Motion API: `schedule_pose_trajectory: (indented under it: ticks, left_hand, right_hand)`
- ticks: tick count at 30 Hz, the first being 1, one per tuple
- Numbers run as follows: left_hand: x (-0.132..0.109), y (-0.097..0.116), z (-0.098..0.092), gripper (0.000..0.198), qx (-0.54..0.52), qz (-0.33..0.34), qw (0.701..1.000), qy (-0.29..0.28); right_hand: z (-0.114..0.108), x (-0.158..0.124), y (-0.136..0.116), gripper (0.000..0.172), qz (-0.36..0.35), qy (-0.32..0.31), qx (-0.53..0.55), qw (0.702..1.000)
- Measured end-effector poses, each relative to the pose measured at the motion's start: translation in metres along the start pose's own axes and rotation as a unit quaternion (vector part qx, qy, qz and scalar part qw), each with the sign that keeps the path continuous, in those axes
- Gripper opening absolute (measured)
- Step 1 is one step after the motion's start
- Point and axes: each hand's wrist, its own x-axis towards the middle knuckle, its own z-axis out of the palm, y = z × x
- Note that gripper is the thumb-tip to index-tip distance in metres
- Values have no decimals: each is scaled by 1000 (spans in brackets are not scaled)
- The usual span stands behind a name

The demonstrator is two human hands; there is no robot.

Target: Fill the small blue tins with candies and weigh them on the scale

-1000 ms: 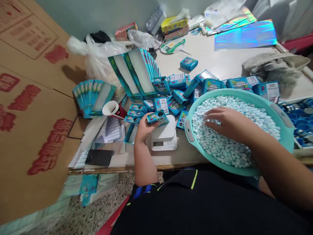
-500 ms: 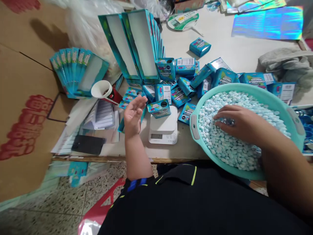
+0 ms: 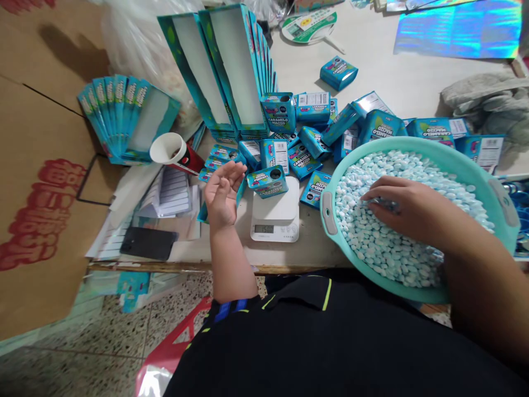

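Observation:
My left hand [image 3: 223,196] is raised palm up beside the scale, its fingers loosely stretched and nothing in it. Just to its right, a small blue candy box [image 3: 268,182] with a round hole stands on a white digital scale [image 3: 275,220], whose display seems to read 150.0. My right hand [image 3: 399,207] rests in a turquoise basin [image 3: 351,270] on pale blue and white candies [image 3: 380,253]. Its fingers are curled around something shiny, partly hidden, that I cannot make out.
Several blue candy boxes [image 3: 303,160] lie piled behind the scale. Folded display cartons [image 3: 235,71] stand at the back left, beside a paper cup [image 3: 176,151]. A phone [image 3: 149,243] lies near the front edge; a hand fan [image 3: 309,27] and holographic sheets [image 3: 458,30] lie further back.
The view has shifted slightly. My left hand's fingers have bent a little, with the thumb more upright. My right hand stays in the candies, almost unmoved. The scale's reading is now clearer.

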Motion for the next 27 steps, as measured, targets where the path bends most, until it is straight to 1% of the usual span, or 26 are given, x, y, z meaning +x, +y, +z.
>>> schedule_pose_trajectory:
  ticks: [5,8,11,14,17,19,22,23,24,26,27]
  left_hand:
    - [-1,-2,0,58,17,-3,1000,-22]
    - [-2,-1,2,58,21,-8,1000,-21]
    - [-1,0,3,53,2,-3,1000,-9]
    - [-1,0,2,48,-13,9,1000,16]
    - [0,0,0,49,0,15,999,40]
    - [1,0,0,50,4,16,999,45]
    - [2,-2,0,46,12,18,998,57]
    - [2,-3,1,44,26,31,997,68]
    - [1,-4,2,40,49,59,994,82]
    - [-3,-5,5,30,118,157,974,110]
    - [-7,-4,9,24,156,217,956,122]
  right_hand:
    - [0,0,-2,39,10,-8,-2,1000]
    - [0,-1,-1,39,16,-7,-5,1000]
    - [-1,-1,0,36,17,2,-8,1000]
    - [-2,-1,2,31,23,18,-4,1000]
    - [-3,-1,4,30,32,33,7,999]
    - [-4,-2,5,30,37,40,10,998]
    - [-4,-1,4,31,35,46,11,998]
    - [-3,-1,4,31,32,45,11,998]
    - [-3,-1,3,30,28,46,12,998]
    - [-3,0,2,30,24,48,10,999]
    - [-3,0,1,30,24,50,7,998]
